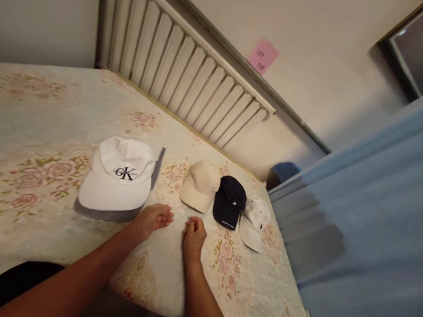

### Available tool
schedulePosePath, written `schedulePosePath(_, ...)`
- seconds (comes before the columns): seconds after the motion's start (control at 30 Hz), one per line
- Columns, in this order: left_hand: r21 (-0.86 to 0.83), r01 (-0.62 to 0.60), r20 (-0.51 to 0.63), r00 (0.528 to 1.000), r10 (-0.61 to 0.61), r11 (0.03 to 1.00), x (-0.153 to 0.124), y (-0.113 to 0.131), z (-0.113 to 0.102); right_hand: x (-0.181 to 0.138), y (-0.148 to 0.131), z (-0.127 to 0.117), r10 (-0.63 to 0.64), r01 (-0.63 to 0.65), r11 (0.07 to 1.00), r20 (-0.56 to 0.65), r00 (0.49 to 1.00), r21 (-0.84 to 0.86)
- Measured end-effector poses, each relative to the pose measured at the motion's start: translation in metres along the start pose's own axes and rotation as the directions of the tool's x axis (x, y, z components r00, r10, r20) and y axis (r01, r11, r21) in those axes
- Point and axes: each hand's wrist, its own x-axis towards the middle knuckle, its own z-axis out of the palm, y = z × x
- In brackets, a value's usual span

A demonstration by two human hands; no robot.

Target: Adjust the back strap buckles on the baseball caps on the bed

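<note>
My left hand [154, 220] is over the floral bedspread, palm turned inward, fingers loosely stretched out with nothing in them. It is close to the lower right of a white cap [123, 175] with a dark "CK" logo, which lies on a flat grey item [158, 168] mostly hidden beneath it. To the right, my right hand [195, 233] has its fingers curled in, with nothing visible in them. Beyond it, a beige cap [200, 182], a black cap [230, 202] and an off-white cap [255, 221] lie in a row, brims toward me.
The bedspread [51, 125] covers the bed. A white radiator [182, 67] runs along the wall behind it, with a pink note [264, 56] above. A blue curtain [369, 216] hangs at the right. A dark blue object [284, 173] is at the far corner.
</note>
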Motion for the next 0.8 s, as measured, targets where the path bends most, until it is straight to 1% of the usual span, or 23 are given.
schedulePosePath(0.13, -0.009, 0.004, -0.022, 1.0, -0.004, 1.0, -0.006, 0.003, 0.002, -0.002, -0.004, -0.001, 0.016, -0.015, 0.999, 0.018, 1.0, -0.04)
schedulePosePath(0.27, -0.023, -0.003, -0.025, 1.0, 0.002, 1.0, -0.011, 0.004, 0.003, -0.006, -0.007, -0.001, 0.022, -0.022, 0.999, 0.002, 1.0, -0.047)
schedulePosePath(0.33, -0.029, -0.007, -0.02, 1.0, 0.007, 1.0, -0.012, 0.005, 0.003, -0.008, -0.009, 0.0, 0.052, -0.052, 0.999, -0.008, 0.999, -0.006)
schedulePosePath(0.4, -0.032, -0.009, -0.018, 1.0, 0.009, 0.999, -0.012, 0.005, 0.003, -0.007, -0.01, 0.002, 0.11, -0.109, 0.992, -0.011, 0.994, 0.062)
schedulePosePath(0.5, -0.032, -0.008, -0.019, 1.0, 0.007, 0.999, -0.012, 0.005, 0.003, -0.001, -0.016, 0.007, 0.198, -0.199, 0.972, 0.015, 0.98, 0.129)
schedulePosePath(0.57, -0.03, -0.006, -0.017, 1.0, 0.006, 1.0, -0.013, 0.005, 0.002, 0.005, -0.024, 0.012, 0.23, -0.235, 0.961, 0.045, 0.972, 0.148)
schedulePosePath(0.63, -0.027, -0.006, -0.012, 1.0, 0.006, 1.0, -0.014, 0.005, 0.002, 0.01, -0.036, 0.02, 0.235, -0.245, 0.955, 0.082, 0.969, 0.165)
schedulePosePath(0.8, -0.01, -0.003, 0.02, 1.0, 0.003, 1.0, -0.016, 0.003, -0.004, 0.014, -0.072, 0.05, 0.171, -0.201, 0.965, 0.181, 0.968, 0.165)
